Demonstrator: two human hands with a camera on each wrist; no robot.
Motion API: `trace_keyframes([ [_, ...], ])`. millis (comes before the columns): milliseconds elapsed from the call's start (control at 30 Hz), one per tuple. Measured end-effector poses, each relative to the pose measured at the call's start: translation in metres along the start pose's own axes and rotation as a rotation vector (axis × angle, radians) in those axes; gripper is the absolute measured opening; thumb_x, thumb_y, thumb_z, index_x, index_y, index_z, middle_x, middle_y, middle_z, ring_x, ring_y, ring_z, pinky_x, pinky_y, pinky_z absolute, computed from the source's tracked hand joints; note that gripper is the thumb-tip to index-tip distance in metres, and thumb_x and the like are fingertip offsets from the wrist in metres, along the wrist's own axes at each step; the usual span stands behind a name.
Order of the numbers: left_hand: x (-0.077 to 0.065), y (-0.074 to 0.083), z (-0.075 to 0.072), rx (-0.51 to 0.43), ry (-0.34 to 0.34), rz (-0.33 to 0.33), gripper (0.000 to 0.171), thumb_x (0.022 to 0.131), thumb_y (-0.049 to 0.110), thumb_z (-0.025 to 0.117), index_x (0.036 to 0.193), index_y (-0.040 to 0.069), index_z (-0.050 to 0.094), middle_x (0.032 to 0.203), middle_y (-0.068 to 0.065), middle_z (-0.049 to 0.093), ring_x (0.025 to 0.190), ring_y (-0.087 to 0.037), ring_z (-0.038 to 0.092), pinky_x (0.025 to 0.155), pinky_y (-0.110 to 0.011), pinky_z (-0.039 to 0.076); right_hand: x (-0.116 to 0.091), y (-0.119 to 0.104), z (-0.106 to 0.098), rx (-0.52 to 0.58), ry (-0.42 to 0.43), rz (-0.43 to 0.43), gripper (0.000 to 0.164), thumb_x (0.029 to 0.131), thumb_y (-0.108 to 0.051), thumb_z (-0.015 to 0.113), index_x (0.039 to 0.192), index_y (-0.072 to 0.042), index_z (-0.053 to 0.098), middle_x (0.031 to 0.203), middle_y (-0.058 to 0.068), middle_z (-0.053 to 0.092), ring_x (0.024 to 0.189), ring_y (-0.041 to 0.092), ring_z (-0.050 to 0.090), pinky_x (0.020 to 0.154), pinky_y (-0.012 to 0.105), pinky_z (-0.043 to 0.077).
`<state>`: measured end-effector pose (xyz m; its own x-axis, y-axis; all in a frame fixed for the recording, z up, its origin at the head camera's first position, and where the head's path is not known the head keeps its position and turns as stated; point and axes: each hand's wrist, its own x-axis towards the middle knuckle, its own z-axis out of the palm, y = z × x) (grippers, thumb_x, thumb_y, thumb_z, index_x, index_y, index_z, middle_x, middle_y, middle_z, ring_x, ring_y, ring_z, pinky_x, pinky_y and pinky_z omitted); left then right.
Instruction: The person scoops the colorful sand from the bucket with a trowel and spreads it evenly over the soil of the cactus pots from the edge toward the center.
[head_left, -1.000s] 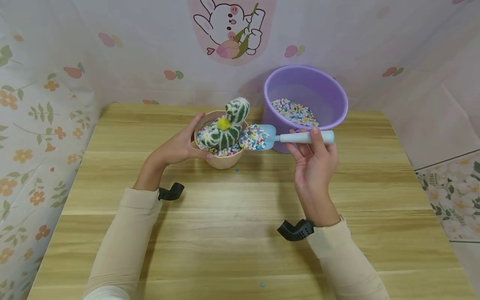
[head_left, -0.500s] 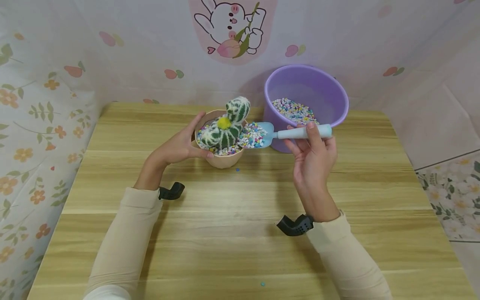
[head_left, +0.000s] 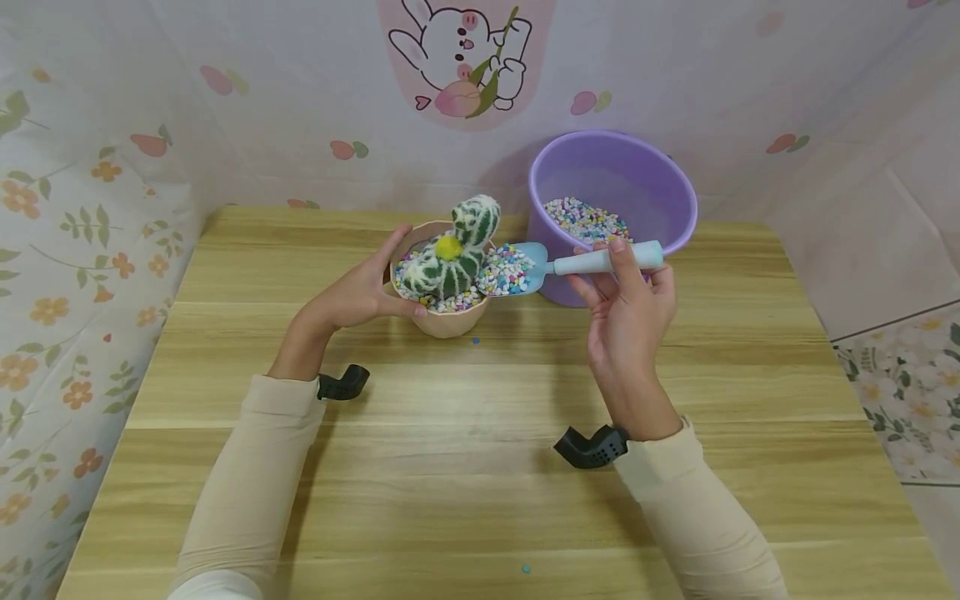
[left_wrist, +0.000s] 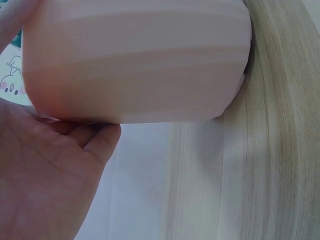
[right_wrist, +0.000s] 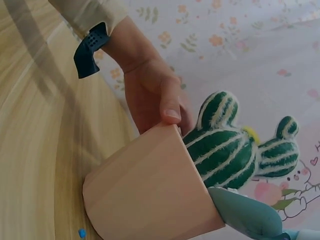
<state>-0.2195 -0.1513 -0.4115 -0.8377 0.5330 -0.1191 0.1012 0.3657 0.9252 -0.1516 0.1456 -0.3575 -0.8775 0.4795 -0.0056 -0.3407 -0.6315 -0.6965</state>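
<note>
My left hand (head_left: 356, 290) grips the rim of a peach flower pot (head_left: 447, 323) from its left side, the thumb at the front. In the pot stands a green cactus (head_left: 453, 271) with white fuzzy stripes and a yellow flower, colourful pebbles around its base. My right hand (head_left: 633, 321) holds the pale handle of a light blue trowel (head_left: 600, 261). Its blade, heaped with mixed pebbles (head_left: 504, 271), lies at the pot's right rim beside the cactus. In the right wrist view the trowel blade (right_wrist: 250, 212) overlaps the pot's edge; the pebbles are hidden there.
A purple bucket (head_left: 546, 242) with pebbles in its bottom stands behind the right hand. One blue pebble (head_left: 476, 340) lies before the pot, another pebble (head_left: 526, 568) near the front edge. A patterned cloth (head_left: 285, 108) hangs behind the wooden table (head_left: 450, 467).
The right hand has raised the trowel's handle slightly, so it slants up to the right, with the blade staying at the pot's rim. The left hand and pot have hardly moved.
</note>
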Motion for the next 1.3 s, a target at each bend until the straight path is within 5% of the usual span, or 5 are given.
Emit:
trace_keyframes([
  [367,0.001,0.000,-0.002,-0.029,-0.021,0.003,0.117,0.077,0.021,0.083,0.157,0.028,-0.003,0.162,0.004,0.001,0.146,-0.021,0.015,0.117,-0.050,0.019,0.005,-0.003,0.004,-0.040,-0.025,0.009,0.029,0.083,-0.005,0.076,0.102,0.002,0.055,0.087,0.021,0.064,0.073,0.033,0.072,0.061,0.044,0.056],
  [1033,0.001,0.001,-0.004,-0.012,-0.039,0.007,0.115,0.079,0.022,0.082,0.157,0.028,-0.002,0.162,0.008,-0.003,0.148,-0.017,0.005,0.118,-0.050,0.015,0.011,-0.010,0.014,-0.099,-0.043,0.025,0.030,0.081,-0.005,0.078,0.089,0.000,0.049,0.082,0.019,0.067,0.071,0.034,0.072,0.057,0.042,0.056],
  [1300,0.002,0.001,-0.004,-0.045,-0.046,0.007,0.116,0.078,0.020,0.083,0.157,0.028,-0.003,0.162,0.006,0.001,0.146,-0.020,0.017,0.117,-0.048,0.022,0.013,-0.011,0.016,-0.101,-0.052,0.028,0.028,0.082,-0.003,0.076,0.088,-0.001,0.049,0.081,0.019,0.068,0.069,0.032,0.072,0.055,0.040,0.057],
])
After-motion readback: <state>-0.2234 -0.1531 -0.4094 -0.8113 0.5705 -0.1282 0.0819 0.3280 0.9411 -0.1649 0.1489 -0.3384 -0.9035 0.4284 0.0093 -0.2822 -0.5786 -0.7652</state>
